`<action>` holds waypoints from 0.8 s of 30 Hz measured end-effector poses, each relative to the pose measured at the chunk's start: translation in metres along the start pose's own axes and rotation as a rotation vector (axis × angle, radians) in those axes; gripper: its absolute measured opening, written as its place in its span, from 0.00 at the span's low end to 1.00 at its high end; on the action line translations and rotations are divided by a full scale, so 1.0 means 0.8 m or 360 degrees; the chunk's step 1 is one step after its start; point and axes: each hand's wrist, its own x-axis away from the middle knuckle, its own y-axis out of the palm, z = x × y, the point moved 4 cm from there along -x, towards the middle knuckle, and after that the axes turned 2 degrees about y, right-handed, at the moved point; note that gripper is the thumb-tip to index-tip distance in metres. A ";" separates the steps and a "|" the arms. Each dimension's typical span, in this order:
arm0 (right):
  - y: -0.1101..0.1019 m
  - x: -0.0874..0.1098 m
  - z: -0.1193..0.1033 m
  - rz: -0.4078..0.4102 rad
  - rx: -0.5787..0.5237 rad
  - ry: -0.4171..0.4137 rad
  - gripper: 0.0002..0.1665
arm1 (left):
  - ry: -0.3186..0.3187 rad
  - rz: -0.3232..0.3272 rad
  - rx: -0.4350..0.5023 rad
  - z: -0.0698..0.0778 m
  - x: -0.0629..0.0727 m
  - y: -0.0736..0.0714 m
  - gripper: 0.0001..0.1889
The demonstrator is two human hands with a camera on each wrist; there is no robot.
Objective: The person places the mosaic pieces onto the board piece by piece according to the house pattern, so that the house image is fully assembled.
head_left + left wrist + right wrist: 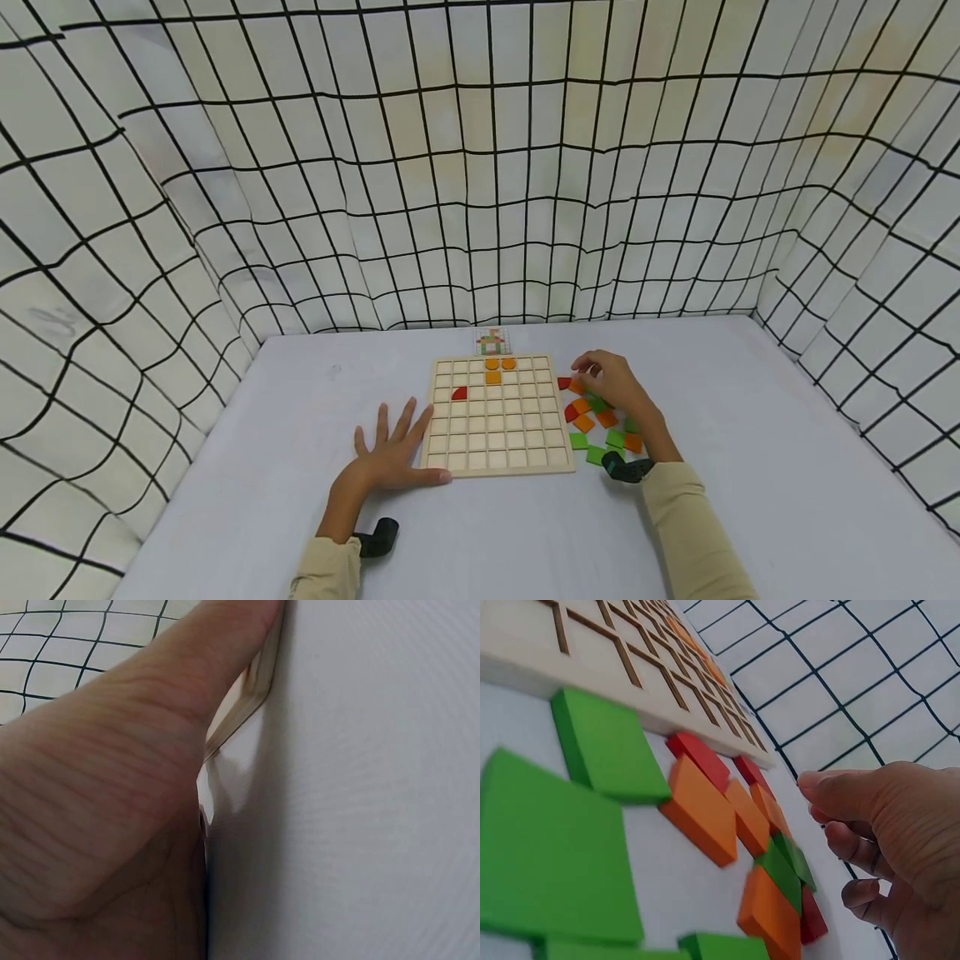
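A square wooden grid board (pixel 487 437) lies on the white table. Its cells hold two orange rounded pieces (pixel 492 364), an orange square (pixel 492 378) and a red quarter-round piece (pixel 460 393). My left hand (pixel 390 462) rests spread at the board's lower left corner, its thumb along the near edge and its fingers by the left side. My right hand (pixel 611 381) hovers over the far end of the loose pieces right of the board, fingers loosely bent. No piece shows between its fingertips. Among those pieces are green squares (pixel 611 746), orange ones (pixel 699 810) and red ones (pixel 700 759).
A small pattern card (pixel 492 341) with a coloured figure lies just beyond the board's far edge. White walls covered with black netting (pixel 495 200) surround the table (pixel 480 542) at the back and sides. A dark wrist camera (pixel 377 538) is strapped below each hand.
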 end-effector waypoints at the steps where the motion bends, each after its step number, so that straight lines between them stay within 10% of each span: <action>1: -0.002 0.001 0.003 0.0001 0.0008 0.0019 0.09 | -0.0006 -0.0005 -0.0009 0.000 0.000 0.000 0.61; 24: -0.017 0.014 0.037 -0.0162 0.0127 0.0207 0.15 | 0.0020 0.0019 -0.0014 0.001 0.002 -0.001 0.60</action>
